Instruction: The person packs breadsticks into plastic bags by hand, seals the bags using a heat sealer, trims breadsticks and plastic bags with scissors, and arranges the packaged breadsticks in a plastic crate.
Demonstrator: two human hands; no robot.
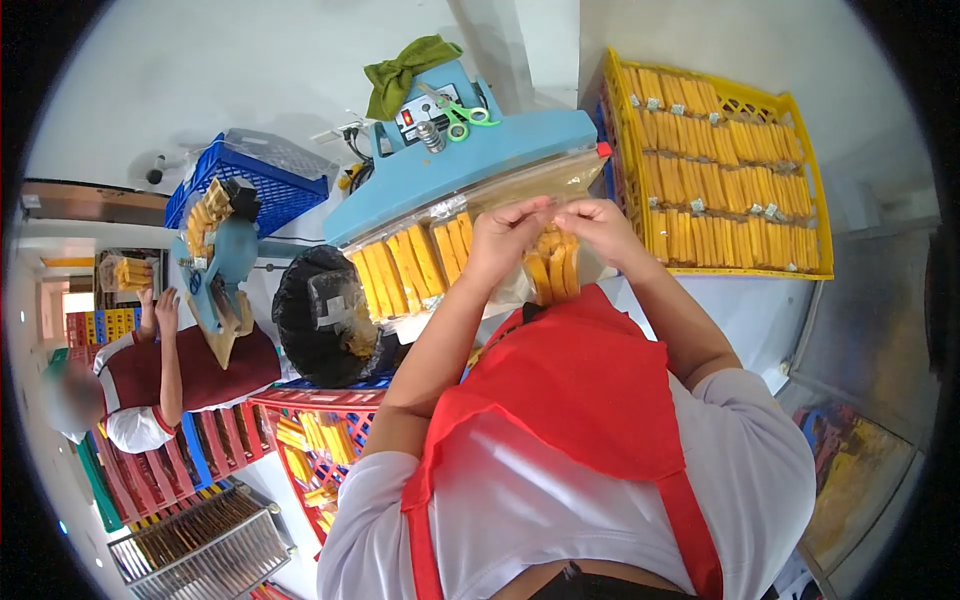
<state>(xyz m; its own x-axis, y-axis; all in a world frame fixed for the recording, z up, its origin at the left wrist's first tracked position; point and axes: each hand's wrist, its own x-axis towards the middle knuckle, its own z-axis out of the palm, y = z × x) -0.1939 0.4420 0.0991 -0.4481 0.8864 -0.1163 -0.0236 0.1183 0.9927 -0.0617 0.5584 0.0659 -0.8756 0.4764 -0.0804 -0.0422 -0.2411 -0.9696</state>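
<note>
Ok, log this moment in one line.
left hand, right hand: pinching bag top | bag: yellow pieces inside | blue machine: beyond hands

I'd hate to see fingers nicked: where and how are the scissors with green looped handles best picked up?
Probably by the green looped handles, from the near right: these lie toward the person, while the blades point away leftward, and a silver metal cylinder crowds the loops' left side. The right hand seems suited, once free of the clear plastic bag of yellow sticks.
</note>
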